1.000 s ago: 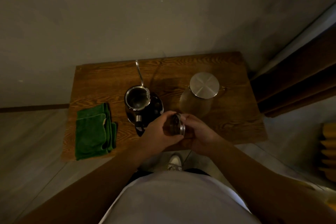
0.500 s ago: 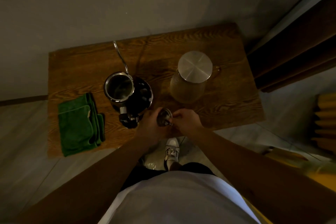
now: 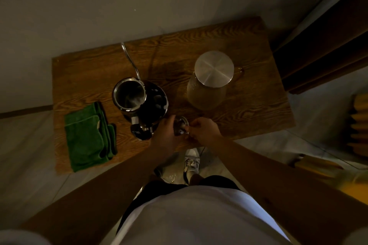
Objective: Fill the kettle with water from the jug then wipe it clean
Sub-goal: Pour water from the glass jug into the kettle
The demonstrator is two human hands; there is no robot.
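Both hands meet at the near edge of the wooden table [image 3: 249, 105]. The left hand [image 3: 165, 135] and right hand [image 3: 205, 130] together grasp the kettle lid [image 3: 180, 126], a small round metal part held between them, low over the tabletop.

The gooseneck kettle [image 3: 130, 95] stands just beyond and left of the left hand, mouth open and upward. Its interior appears empty, though the dim light leaves this uncertain. Its thin spout runs away from the hands toward the wall.

The glass jug [image 3: 207, 93] stands directly beyond the right hand, which is the nearer hand for lifting it. Its metal lid is on; contents appear to be water.

The folded green cloth [image 3: 89, 137] lies well left of the left hand.
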